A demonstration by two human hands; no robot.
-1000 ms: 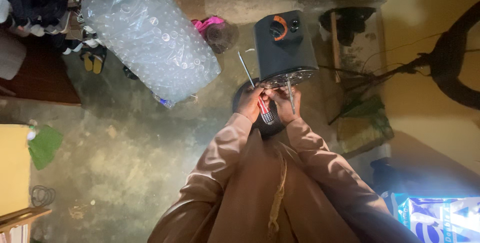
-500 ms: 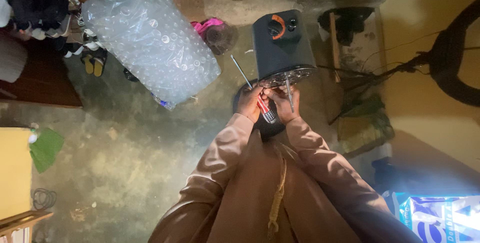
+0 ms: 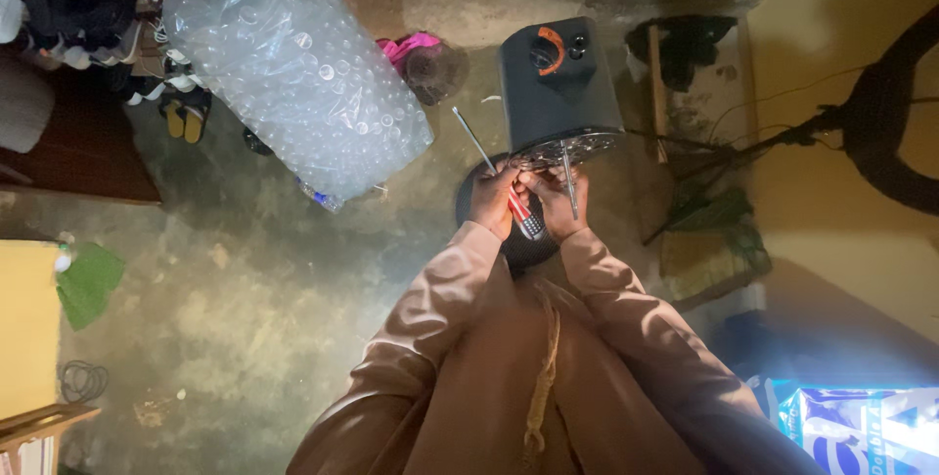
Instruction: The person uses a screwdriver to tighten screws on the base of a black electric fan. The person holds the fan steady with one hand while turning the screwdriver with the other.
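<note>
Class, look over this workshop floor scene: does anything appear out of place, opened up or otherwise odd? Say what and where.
The dark box-shaped appliance lies with its metal end turned toward the person, whose left hand and right hand work at it with a red-handled tool. A thin metal rod sticks out leftward. Sandals lie scattered beside the big bag of clear bottles.

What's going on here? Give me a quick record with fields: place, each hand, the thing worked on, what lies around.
Place: dim room, stained concrete floor
Left hand: at the red-handled tool
Right hand: holds a thin metal rod
Worked on: dark box appliance with orange dial, metal grille at its lower edge
Around: big bag of clear plastic bottles, sandals, green cloth
</note>
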